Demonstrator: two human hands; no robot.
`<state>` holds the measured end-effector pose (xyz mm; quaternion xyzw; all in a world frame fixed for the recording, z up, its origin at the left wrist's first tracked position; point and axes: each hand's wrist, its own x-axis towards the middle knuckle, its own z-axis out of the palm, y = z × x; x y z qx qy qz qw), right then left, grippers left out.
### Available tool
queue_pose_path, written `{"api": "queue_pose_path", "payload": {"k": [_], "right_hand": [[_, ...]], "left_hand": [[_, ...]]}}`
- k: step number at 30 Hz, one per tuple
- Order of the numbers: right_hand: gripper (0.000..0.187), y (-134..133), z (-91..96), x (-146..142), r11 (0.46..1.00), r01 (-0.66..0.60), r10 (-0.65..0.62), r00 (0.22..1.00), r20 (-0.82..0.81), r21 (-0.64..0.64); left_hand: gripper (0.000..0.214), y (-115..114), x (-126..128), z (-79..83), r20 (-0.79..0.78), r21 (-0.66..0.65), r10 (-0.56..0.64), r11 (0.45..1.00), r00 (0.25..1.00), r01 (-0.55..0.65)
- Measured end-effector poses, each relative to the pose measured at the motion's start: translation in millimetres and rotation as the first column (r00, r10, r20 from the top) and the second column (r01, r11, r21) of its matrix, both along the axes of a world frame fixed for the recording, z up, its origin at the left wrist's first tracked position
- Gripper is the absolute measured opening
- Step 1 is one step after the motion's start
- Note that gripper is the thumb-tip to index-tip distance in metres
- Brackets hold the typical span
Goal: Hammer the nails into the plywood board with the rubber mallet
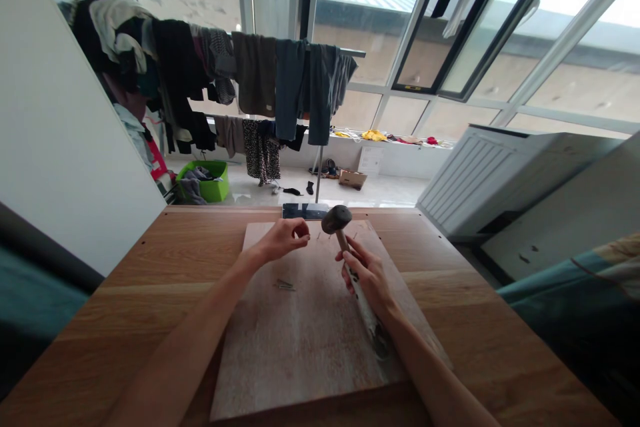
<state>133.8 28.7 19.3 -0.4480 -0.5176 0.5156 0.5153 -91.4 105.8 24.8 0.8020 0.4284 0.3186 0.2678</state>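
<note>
My right hand (367, 277) is wrapped round the handle of a hammer (336, 219), whose dark head hangs just above the far part of a pale wooden board (300, 340). My left hand (284, 238) is pinched shut close to the hammer head, on something too small to make out, possibly a nail. A few loose nails (285, 285) lie on the board below my left hand. The board lies flat on a wooden table (150, 280).
A dark phone (305, 211) lies at the table's far edge. Beyond stand a clothes rack (260, 80) hung with laundry, a green basket (205, 180), a cardboard box (353, 178), and white panels (490, 173) leaning at the right under large windows.
</note>
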Motion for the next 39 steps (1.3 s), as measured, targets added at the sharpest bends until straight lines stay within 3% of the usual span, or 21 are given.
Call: {"api": "queue_pose_path", "payload": {"k": [4, 6, 9, 23, 27, 31, 39], "right_hand": [[0.056, 0.1, -1.9, -0.1, 1.000, -0.006, 0.006, 1.000, -0.010, 0.000], [0.056, 0.1, -2.4, 0.1, 1.000, -0.008, 0.008, 1.000, -0.008, 0.001], [0.057, 0.4, -2.8, 0.2, 1.000, -0.006, 0.006, 1.000, -0.008, 0.005], [0.059, 0.4, -4.3, -1.5, 0.999, -0.037, 0.037, 0.999, -0.001, -0.005], [0.053, 0.4, -3.8, -3.3, 0.994, -0.105, 0.105, 0.994, -0.011, -0.013], [0.058, -3.6, -7.6, -8.1, 0.981, -0.196, 0.196, 0.980, -0.045, -0.004], [0.060, -7.4, -8.0, -16.7, 0.978, -0.207, 0.207, 0.977, 0.056, 0.000]], "left_hand": [[0.023, 8.2, 4.4, -24.6, 0.226, -0.019, 0.144, 0.990, 0.963, -0.143], [0.026, 9.1, 5.8, -30.9, 0.282, -0.011, 0.154, 0.987, 0.947, -0.158], [0.013, 9.6, 6.3, -35.2, 0.290, 0.021, 0.132, 0.989, 0.948, -0.144], [0.011, 7.9, 9.9, -36.1, 0.243, 0.086, 0.064, 0.993, 0.968, -0.087], [0.013, 7.3, 10.6, -36.4, 0.250, 0.051, 0.068, 0.995, 0.966, -0.083], [0.026, 7.5, 10.6, -35.5, 0.270, 0.016, 0.091, 0.995, 0.959, -0.099], [0.026, 8.9, 10.0, -35.5, 0.279, 0.000, 0.084, 0.996, 0.957, -0.087]]}}
